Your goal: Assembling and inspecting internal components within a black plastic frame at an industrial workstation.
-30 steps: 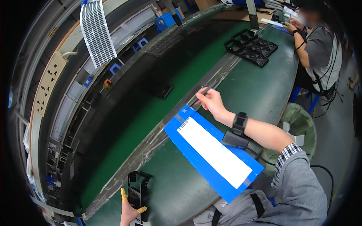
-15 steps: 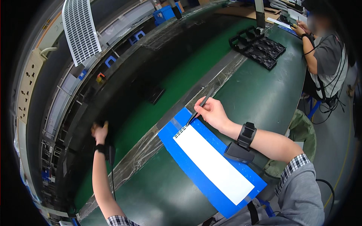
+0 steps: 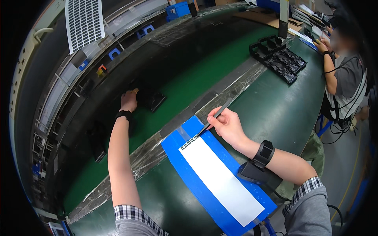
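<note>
My right hand (image 3: 228, 128) is closed round black tweezers (image 3: 218, 111), held like a pen. Their tips meet the far end of a white sheet (image 3: 220, 181), beside a few rows of small dark stickers (image 3: 189, 143). The sheet lies on a blue board (image 3: 185, 167) that slants across the green table. My left hand (image 3: 129, 100) reaches out over the dark green belt, beside a black plastic part (image 3: 157, 102). Its fingers are lost in the dark, so whether they touch or grip the part does not show.
Another black part (image 3: 98, 151) lies on the belt at the left. A black moulded tray (image 3: 281, 59) stands on the table at the far right. A co-worker (image 3: 348, 74) sits beyond it. A printed sticker sheet (image 3: 84, 25) hangs at the upper left, near a power strip (image 3: 19, 86).
My left hand has moved right and away from me, toward the black part on the belt. A second black part now shows at the left. My right hand keeps the tweezers at the sheet's end.
</note>
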Available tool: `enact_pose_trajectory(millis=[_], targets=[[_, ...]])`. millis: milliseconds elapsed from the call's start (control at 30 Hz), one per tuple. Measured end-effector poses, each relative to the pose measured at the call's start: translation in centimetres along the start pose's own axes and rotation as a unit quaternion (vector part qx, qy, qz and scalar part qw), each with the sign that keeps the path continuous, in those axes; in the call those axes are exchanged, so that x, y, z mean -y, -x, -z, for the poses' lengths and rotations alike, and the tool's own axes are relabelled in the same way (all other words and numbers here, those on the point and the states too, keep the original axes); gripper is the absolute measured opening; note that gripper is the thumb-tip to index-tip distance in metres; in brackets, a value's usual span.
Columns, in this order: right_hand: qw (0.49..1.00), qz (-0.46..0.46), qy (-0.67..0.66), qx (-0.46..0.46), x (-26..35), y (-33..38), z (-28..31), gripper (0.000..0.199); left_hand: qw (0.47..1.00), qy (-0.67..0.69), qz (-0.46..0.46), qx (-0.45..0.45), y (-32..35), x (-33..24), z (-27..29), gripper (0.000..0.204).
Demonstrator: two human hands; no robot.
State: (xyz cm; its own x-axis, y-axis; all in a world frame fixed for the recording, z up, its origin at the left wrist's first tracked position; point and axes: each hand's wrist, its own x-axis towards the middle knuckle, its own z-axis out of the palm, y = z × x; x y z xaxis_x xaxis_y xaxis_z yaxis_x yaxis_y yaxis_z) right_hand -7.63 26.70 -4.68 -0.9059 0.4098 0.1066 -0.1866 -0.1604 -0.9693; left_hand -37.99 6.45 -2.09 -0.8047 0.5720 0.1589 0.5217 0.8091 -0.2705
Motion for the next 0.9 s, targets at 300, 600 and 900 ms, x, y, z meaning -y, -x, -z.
enact_pose_trajectory(millis=[300, 600, 900], targets=[[1.000, 0.020, -0.007, 0.019, -0.1, -0.3, 0.0, 0.005, 0.965, 0.011, -0.153, -0.214, 11.2, -3.4, 9.8, 0.017], [0.999, 0.026, 0.016, 0.030, 0.0, -0.4, 0.3, 0.005, 0.968, 0.156, -0.168, -0.099, 31.1, -13.3, 15.9, 0.020], [0.997, -0.002, -0.074, 0.015, 0.0, 0.1, 0.5, 0.009, 0.951, 0.236, -0.197, 0.043, 33.8, -16.6, 13.7, 0.035]])
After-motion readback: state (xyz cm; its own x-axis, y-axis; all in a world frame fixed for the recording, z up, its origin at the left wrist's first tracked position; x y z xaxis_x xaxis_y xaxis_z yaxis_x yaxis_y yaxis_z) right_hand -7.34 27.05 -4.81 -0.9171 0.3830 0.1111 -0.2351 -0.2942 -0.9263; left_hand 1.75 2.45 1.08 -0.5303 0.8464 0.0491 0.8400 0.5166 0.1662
